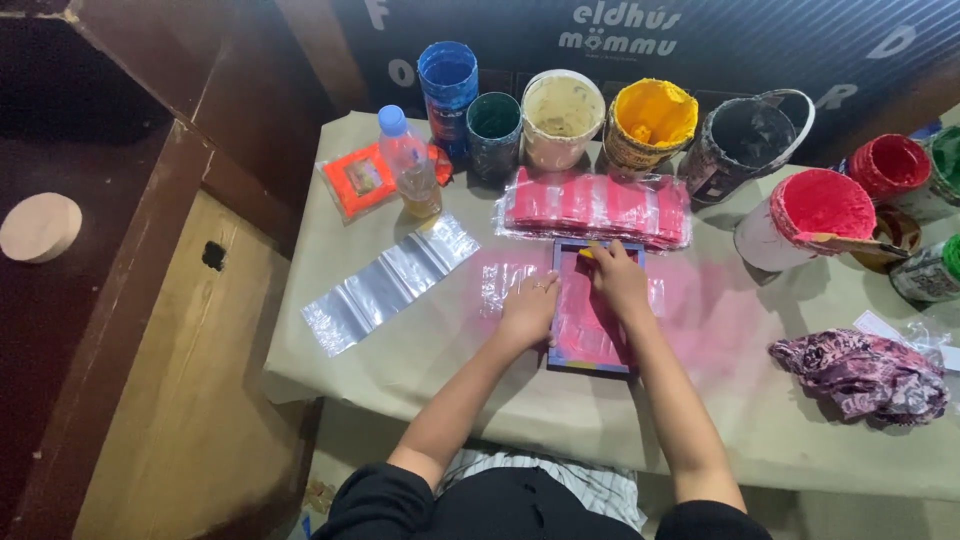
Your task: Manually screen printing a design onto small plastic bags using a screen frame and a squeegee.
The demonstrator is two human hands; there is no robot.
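Paper-covered counter [420,350]: pink-stained frame [592,305] lies at its middle, left hand [528,310] flat and open pressing the frame's left edge, right hand [617,278] on its top gripping a yellow tool [587,252], stacked pink bags [598,206] just behind, paint tubs [650,122] beyond.

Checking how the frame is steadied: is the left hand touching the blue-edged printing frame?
Touching. The head view shows the left hand pressed flat against the left edge of the printing frame, no gap between them.
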